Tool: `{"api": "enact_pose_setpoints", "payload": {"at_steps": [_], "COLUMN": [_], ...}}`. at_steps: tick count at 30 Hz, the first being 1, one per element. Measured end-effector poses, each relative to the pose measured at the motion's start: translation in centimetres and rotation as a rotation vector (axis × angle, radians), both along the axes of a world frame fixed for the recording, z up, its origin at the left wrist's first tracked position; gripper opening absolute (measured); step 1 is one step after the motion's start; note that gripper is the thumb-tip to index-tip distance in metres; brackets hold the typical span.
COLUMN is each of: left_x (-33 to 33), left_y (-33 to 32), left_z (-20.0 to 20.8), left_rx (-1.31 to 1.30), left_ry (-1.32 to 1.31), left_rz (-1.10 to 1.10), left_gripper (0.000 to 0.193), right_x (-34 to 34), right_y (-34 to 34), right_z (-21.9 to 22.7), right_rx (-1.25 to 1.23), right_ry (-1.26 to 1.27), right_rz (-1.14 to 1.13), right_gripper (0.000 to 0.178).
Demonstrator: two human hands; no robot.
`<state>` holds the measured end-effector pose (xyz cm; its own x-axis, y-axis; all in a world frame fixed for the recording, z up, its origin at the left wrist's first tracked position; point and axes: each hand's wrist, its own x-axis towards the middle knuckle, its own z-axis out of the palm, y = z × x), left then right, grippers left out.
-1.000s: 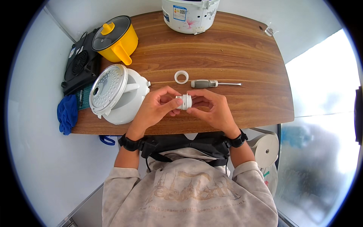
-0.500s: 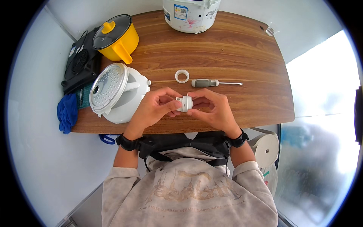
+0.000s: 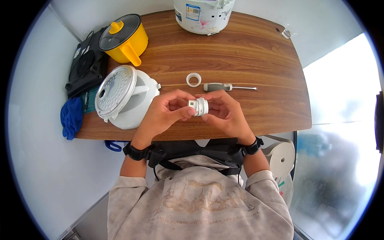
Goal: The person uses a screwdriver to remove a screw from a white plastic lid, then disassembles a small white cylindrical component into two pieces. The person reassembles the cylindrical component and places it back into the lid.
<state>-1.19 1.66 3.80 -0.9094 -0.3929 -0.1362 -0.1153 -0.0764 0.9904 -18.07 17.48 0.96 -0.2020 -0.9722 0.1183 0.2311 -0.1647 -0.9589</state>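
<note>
A small white plastic cylindrical part [image 3: 202, 107], ribbed around its side and with a square opening near its left end, is held level between both hands above the near part of the table. My left hand [image 3: 168, 110] grips its left end, thumb in front and fingers curled behind. Around the right end, my right hand [image 3: 227, 113] is closed with thumb below and fingertips on top. A loose white ring [image 3: 188, 80] lies just beyond the hands. To its right is a flat-bladed screwdriver [image 3: 218, 87] with a grey handle.
At the left rests a white appliance lid [image 3: 150, 86] with a perforated inner plate [image 3: 116, 90]. Behind it are a yellow pot [image 3: 138, 42] and a black hotplate-like device [image 3: 80, 68]. A blue cloth [image 3: 72, 118] hangs at the left edge. A white rice cooker [image 3: 204, 24] stands at the back.
The white part has turned slightly and shifted a little to the right, so its square opening now shows more. My right fingers have changed their hold on its right end.
</note>
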Motion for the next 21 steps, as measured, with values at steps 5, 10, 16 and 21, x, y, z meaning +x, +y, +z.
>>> {"api": "enact_pose_setpoints", "payload": {"at_steps": [5,10,16,21], "left_x": [0.06,0.15,0.09,-0.09], "left_y": [0.1,0.3,0.48,0.39], "left_z": [0.23,0.18,0.59,-0.1], "left_rx": [-0.017,-0.067,-0.03,0.035], "left_ry": [0.008,0.037,-0.014,-0.054], "left_rz": [0.006,0.014,0.057,0.075], "left_gripper": [0.035,0.037,0.034,0.03], "right_x": [0.2,0.32,0.57,0.69], "right_y": [0.02,0.13,0.03,0.0], "right_z": [0.0,-0.11,0.04,0.25], "right_rx": [-0.04,-0.032,-0.042,-0.033], "right_ry": [-0.002,0.019,0.099,0.179], "right_rz": [-0.008,-0.029,-0.069,-0.097], "right_gripper": [0.043,0.044,0.044,0.044]}}
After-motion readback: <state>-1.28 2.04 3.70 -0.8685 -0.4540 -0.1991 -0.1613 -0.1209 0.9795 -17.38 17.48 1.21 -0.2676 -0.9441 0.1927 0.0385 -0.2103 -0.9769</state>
